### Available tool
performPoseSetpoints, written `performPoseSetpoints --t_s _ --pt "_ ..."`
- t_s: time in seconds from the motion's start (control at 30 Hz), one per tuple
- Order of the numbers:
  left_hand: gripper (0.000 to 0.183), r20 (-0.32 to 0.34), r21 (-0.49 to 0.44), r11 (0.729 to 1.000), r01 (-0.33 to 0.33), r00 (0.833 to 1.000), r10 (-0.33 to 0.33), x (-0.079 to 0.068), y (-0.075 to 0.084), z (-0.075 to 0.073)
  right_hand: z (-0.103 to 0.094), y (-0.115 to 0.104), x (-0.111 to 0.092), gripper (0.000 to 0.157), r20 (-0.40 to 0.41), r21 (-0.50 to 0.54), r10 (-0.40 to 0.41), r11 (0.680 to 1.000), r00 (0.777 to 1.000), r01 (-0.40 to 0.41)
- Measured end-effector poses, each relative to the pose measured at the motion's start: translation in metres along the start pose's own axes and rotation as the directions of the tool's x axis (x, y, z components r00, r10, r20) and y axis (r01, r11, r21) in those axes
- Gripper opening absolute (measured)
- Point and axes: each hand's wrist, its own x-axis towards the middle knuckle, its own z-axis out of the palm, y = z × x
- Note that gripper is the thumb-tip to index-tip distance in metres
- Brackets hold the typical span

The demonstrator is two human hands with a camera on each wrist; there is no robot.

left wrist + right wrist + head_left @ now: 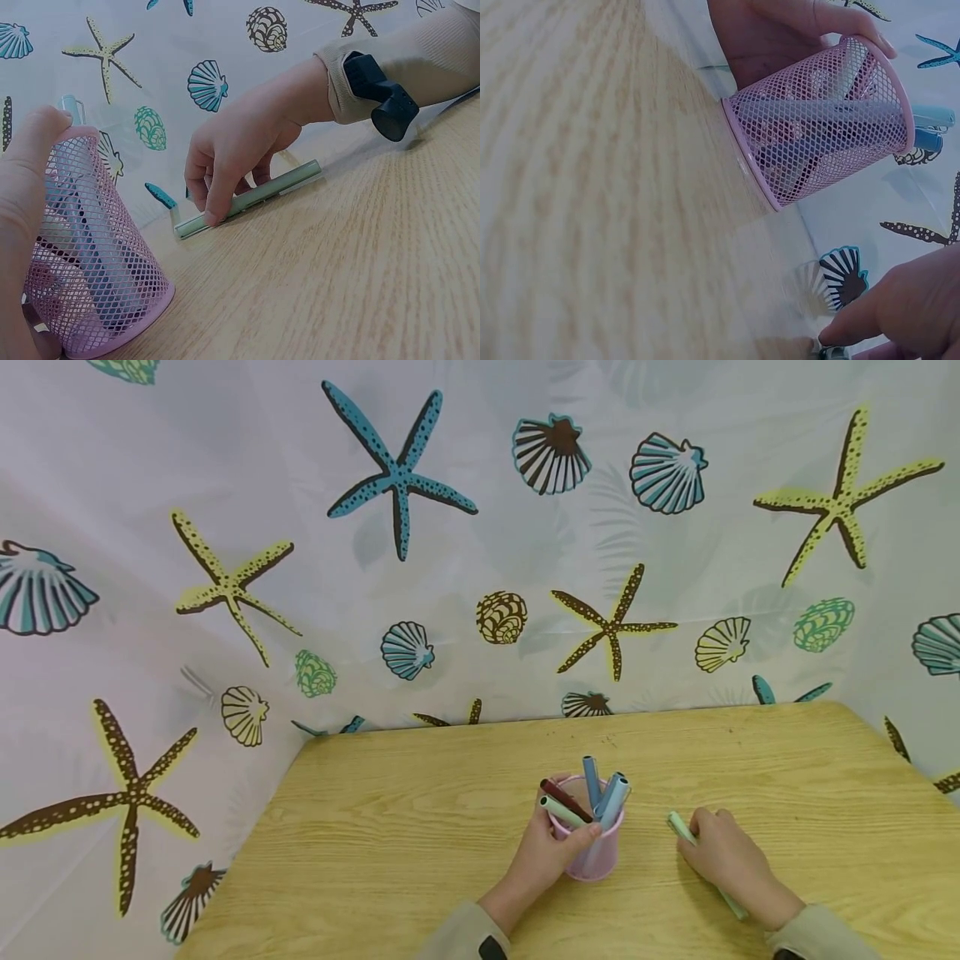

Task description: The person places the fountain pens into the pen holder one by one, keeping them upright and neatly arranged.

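My left hand (542, 853) grips a pink mesh pen cup (602, 858) from its left side, thumb near the rim. The cup stands upright on the table. Several pens lean inside it: a dark red pen (564, 798), a pale green pen (561, 810), a light blue pen (615, 800) and a blue pen (591, 778) among them. To the right of the cup, my right hand (726, 858) pinches another light green pen (289, 181) between thumb and fingers. That pen lies low along the tabletop; only its end shows in the right wrist view.
The wood-grain table (405, 827) extends on both sides of the hands. Behind it and at its sides hangs a pale curtain (465, 677) printed with starfish and shells. A dark device (382, 97) is strapped to the right wrist, over a beige sleeve.
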Motion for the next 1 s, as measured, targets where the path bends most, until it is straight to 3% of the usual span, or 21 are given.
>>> performPoseSetpoints --t_s 0.17,0.63,1.0 --pt "0.069 -0.005 0.001 1.0 0.006 1.0 -0.006 0.005 -0.014 0.001 -0.001 0.001 0.0 0.019 -0.002 0.008 -0.002 1.0 1.0 0.002" --pt "0.065 0.003 -0.014 1.0 -0.013 1.0 0.013 0.005 -0.017 0.0 -0.011 -0.001 -0.005 0.024 -0.036 0.117 0.026 0.993 0.999 -0.022" --pt "0.065 -0.003 -0.014 1.0 -0.021 1.0 0.021 0.004 -0.018 0.0 -0.017 -0.005 -0.008 0.028 -0.135 0.167 -0.027 0.985 0.99 0.05"
